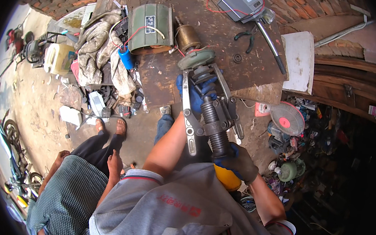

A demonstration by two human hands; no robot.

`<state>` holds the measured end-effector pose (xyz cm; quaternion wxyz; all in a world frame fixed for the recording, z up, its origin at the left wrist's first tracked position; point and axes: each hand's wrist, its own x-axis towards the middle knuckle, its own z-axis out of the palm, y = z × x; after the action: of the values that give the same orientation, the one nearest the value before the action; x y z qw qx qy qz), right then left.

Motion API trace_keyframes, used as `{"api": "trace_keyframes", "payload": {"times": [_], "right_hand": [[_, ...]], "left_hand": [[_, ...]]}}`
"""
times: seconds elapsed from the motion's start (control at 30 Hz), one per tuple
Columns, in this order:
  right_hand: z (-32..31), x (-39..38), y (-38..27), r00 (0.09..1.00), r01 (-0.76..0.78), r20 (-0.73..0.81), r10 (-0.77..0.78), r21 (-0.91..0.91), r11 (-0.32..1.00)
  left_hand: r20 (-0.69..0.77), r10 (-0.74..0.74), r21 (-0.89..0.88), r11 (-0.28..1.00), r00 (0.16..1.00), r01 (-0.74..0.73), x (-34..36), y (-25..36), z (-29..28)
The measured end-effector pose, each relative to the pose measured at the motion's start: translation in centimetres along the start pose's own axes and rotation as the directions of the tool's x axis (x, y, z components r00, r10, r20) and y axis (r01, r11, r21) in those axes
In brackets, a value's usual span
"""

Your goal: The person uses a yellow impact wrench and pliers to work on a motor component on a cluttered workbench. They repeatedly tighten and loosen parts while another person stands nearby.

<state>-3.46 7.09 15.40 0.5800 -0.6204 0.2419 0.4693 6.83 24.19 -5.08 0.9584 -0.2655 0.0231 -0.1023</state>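
A hydraulic gear puller (211,119) with steel jaw arms and a black threaded body lies aslant before me. Its jaws reach around the green round end cover (197,59) of a motor, which sits at the table's near edge with the copper-coloured rotor (187,38) behind it. My left hand (195,93), in a blue glove, is closed around the puller between its arms, partly hidden by them. Lower down, my gloved right hand (242,165) grips the puller's body near its yellow end (226,178).
On the brown wooden table (155,79) stand a green motor housing (151,28), pliers (245,40) and a grey instrument (241,4) with red wire. Dirty cloth (94,44) lies at left. A fan (287,118) and clutter fill the right. Another person (65,192) is at lower left.
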Motion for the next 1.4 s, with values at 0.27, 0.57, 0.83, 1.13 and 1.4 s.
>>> {"api": "trace_keyframes", "payload": {"times": [0.27,0.57,0.83,1.13,1.4], "right_hand": [[-0.4,-0.1,-0.3,0.999,-0.03,-0.032,0.028,-0.052,0.998],[-2.0,0.4,-0.1,1.0,-0.021,-0.018,0.019,-0.085,0.996],[-2.2,0.5,-0.3,1.0,-0.025,-0.009,0.024,-0.093,0.995],[-1.8,0.4,-1.7,0.996,-0.074,-0.073,0.057,-0.258,0.963],[-1.7,1.2,0.9,0.996,0.04,-0.07,-0.059,-0.252,0.967]], "left_hand": [[0.079,-0.036,-0.004,0.999,0.996,0.036,0.4,0.3,0.0],[0.072,-0.025,-0.083,0.996,0.997,0.031,0.6,-0.5,0.4],[0.068,-0.001,-0.109,0.994,0.998,0.008,0.8,-0.7,0.1],[0.017,0.024,-0.099,0.995,1.0,-0.022,0.9,-0.7,0.2],[-0.122,0.092,0.08,0.993,0.988,-0.083,1.3,-0.2,1.1]]}}
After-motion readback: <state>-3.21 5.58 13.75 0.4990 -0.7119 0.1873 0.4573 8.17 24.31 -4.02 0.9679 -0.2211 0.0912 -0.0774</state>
